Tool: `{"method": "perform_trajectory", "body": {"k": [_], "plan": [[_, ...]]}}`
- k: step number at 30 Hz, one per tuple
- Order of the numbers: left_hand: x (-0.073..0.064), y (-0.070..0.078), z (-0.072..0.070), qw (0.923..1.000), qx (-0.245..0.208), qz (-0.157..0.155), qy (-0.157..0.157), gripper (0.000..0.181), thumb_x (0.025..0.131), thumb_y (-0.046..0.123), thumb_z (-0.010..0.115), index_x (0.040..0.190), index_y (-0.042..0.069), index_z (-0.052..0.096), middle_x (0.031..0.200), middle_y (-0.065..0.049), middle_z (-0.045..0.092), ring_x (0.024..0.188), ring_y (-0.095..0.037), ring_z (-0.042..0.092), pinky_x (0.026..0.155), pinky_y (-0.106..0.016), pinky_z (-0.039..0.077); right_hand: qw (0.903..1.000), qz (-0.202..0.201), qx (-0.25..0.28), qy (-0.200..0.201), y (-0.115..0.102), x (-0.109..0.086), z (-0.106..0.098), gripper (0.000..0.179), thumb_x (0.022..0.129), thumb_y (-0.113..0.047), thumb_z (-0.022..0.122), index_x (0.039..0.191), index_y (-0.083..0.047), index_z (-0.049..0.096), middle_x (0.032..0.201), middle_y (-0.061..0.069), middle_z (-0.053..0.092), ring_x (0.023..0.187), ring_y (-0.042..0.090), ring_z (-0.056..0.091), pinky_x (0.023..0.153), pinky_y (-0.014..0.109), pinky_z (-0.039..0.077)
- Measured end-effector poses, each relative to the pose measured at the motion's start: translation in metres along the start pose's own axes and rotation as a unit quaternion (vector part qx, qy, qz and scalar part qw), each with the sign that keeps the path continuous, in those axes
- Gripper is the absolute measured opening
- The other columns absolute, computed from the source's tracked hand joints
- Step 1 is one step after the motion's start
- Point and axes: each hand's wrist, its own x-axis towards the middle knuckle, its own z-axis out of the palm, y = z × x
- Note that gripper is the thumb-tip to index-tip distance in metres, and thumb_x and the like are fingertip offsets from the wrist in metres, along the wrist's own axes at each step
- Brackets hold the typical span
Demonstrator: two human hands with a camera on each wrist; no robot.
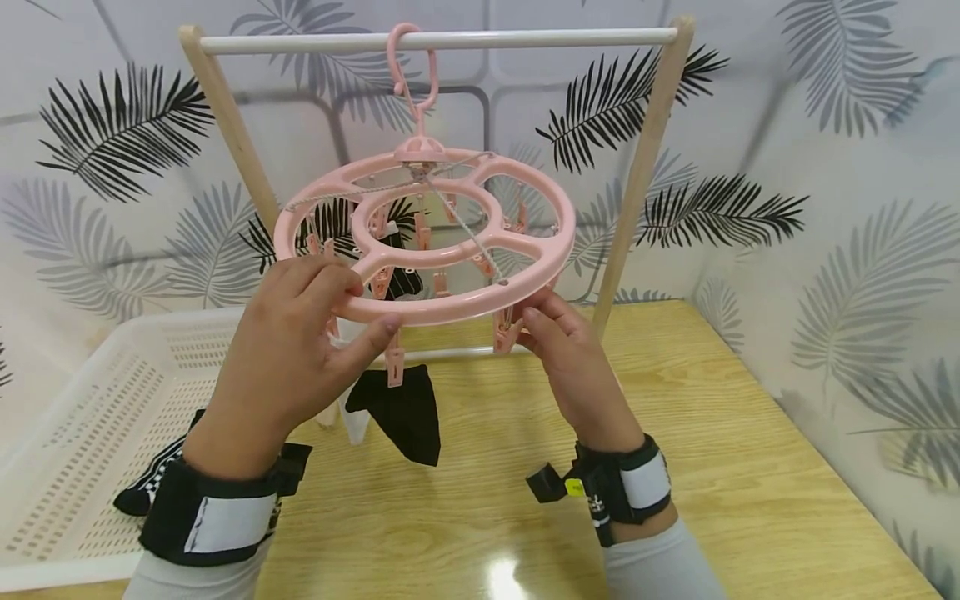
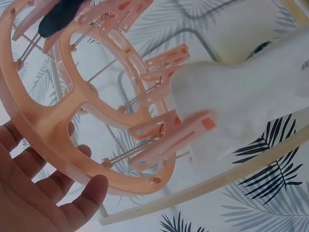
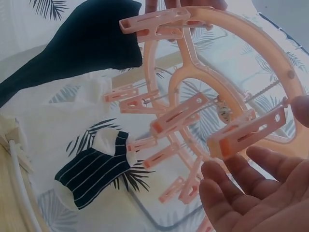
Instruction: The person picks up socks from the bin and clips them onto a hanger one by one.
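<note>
A pink round clip hanger hangs by its hook from a white rail, with pegs dangling under its ring. My left hand grips the front-left rim between thumb and fingers. At the front right, my right hand has its fingers relaxed beside a peg, fingertips touching its underside, with the thumb near the rim. A black sock hangs from a front peg. On the left, a white sock is clipped. Towards the back hangs a black sock with white stripes.
A white plastic basket stands on the left, with a black-and-white patterned sock inside. The rack has wooden legs and a white top rail. Beneath lies a wood-grain tabletop; a leaf-patterned backdrop rises behind.
</note>
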Motion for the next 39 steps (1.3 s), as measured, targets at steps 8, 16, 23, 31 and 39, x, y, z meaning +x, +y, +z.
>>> {"method": "perform_trajectory", "body": {"k": [8,16,23,31,39], "plan": [[0.001,-0.005,-0.005,0.9999,0.001,0.006,-0.014,0.041,0.078,0.043,0.067,0.085,0.004,0.059,0.084,-0.009,0.057,0.085,-0.029,0.049,0.074,-0.047,0.042,0.9993,0.016,0.013,-0.031,0.005,0.001,0.006,0.02,0.098,-0.02,0.048,0.111,-0.006,0.054,0.084,0.005,0.054,0.096,0.031,0.052,0.087,0.037,0.046],[0.002,-0.01,-0.011,0.9997,-0.007,0.012,-0.021,0.038,0.076,0.041,0.07,0.084,0.006,0.06,0.091,-0.008,0.061,0.087,-0.026,0.051,0.075,-0.045,0.043,0.9974,0.012,0.006,-0.07,0.009,0.0,0.005,0.02,0.097,-0.019,0.05,0.101,0.001,0.053,0.086,0.007,0.056,0.093,0.039,0.051,0.084,0.038,0.05],[0.002,-0.012,-0.011,0.9996,-0.012,0.018,-0.018,0.037,0.074,0.04,0.071,0.083,0.005,0.06,0.091,-0.009,0.062,0.089,-0.029,0.052,0.077,-0.046,0.043,0.9961,0.01,0.006,-0.087,0.01,-0.001,0.004,0.017,0.096,-0.016,0.049,0.1,0.001,0.053,0.084,0.007,0.056,0.083,0.03,0.053,0.078,0.035,0.051],[0.0,-0.015,-0.009,0.9993,-0.017,0.021,-0.024,0.037,0.072,0.036,0.073,0.084,0.004,0.059,0.093,-0.011,0.06,0.093,-0.029,0.05,0.082,-0.046,0.04,0.9922,0.04,-0.038,-0.112,0.007,-0.004,0.005,0.024,0.097,-0.02,0.051,0.108,0.001,0.052,0.089,0.012,0.053,0.088,0.032,0.053,0.08,0.038,0.052],[-0.009,-0.018,-0.003,0.9993,-0.026,0.004,-0.027,0.039,0.072,0.033,0.075,0.091,0.001,0.063,0.107,-0.016,0.06,0.107,-0.032,0.048,0.092,-0.051,0.04,0.9896,0.027,-0.073,-0.121,0.01,-0.004,0.008,0.021,0.098,-0.022,0.048,0.108,-0.003,0.052,0.092,0.015,0.052,0.087,0.031,0.054,0.08,0.039,0.052]]}}
